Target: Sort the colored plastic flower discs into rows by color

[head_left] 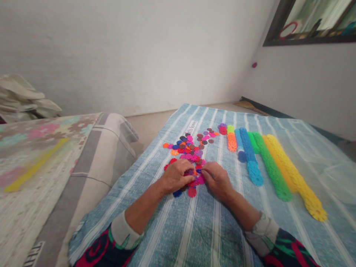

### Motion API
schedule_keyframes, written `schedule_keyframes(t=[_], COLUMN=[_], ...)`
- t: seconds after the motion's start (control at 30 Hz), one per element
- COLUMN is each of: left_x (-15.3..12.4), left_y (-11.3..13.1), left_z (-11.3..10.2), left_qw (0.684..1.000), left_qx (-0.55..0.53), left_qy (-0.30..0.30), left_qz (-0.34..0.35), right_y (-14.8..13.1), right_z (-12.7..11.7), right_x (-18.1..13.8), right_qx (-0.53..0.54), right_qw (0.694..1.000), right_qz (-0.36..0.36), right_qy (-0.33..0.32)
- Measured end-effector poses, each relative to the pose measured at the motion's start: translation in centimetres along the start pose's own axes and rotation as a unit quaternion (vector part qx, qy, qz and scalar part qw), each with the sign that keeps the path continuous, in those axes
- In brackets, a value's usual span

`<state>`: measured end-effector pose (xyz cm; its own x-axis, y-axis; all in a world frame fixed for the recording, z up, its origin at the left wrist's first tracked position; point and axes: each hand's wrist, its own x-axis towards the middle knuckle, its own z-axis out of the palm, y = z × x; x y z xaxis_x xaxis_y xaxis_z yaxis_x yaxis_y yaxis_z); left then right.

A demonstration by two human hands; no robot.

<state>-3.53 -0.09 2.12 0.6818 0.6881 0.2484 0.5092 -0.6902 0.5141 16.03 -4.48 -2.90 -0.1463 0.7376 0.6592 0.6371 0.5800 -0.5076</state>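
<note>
My left hand [176, 176] and my right hand [218, 180] meet over a loose pile of small notched plastic discs [191, 146] in pink, red, brown, orange, purple and dark blue. The fingers of both hands are closed in a pinch. A small orange disc [195, 172] shows by the left fingertips and a dark blue one [198, 171] by the right; fingers partly cover both. Under and beside the hands lie more pieces, among them a red disc [191, 191] and pink ones.
Right of the pile, overlapped discs lie in rows by colour: orange [231, 142], blue [247, 146], green [271, 170] and yellow [294, 174]. A blue striped cloth [155, 230] covers the surface. At left is another covered surface [80, 178] bearing a yellow strip [36, 166].
</note>
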Motion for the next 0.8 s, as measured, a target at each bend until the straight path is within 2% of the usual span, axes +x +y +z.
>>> schedule_keyframes(t=[0.13,0.2,0.3,0.4,0.5,0.63,0.8], left_x=[-0.1,-0.1,0.1,0.2,0.1,-0.1,-0.3], left_y=[0.1,0.0,-0.6,-1.3,-1.5,-0.8,-0.4], left_z=[-0.3,-0.1,0.2,0.3,0.0,-0.3,-0.1], left_qw=[0.998,0.997,0.997,0.996,0.997,0.998,0.993], left_qx=[0.033,0.048,0.071,0.086,0.063,0.032,0.057], left_qy=[-0.052,-0.057,-0.032,0.018,0.033,-0.036,-0.095], left_qz=[0.035,0.033,0.01,-0.025,-0.023,0.026,0.036], right_y=[0.2,0.1,-0.1,-0.2,0.0,0.2,0.3], right_z=[-0.2,-0.4,-0.6,-0.7,-0.8,-0.8,-0.8], right_x=[-0.1,0.0,0.1,0.1,0.0,-0.1,-0.2], right_qx=[0.011,0.017,0.021,0.018,0.016,0.024,0.03], right_qw=[1.0,1.0,0.999,0.999,0.998,0.998,0.997], right_qz=[0.02,0.025,0.037,0.048,0.055,0.064,0.074], right_qy=[0.007,0.005,0.0,-0.006,-0.005,-0.007,-0.012])
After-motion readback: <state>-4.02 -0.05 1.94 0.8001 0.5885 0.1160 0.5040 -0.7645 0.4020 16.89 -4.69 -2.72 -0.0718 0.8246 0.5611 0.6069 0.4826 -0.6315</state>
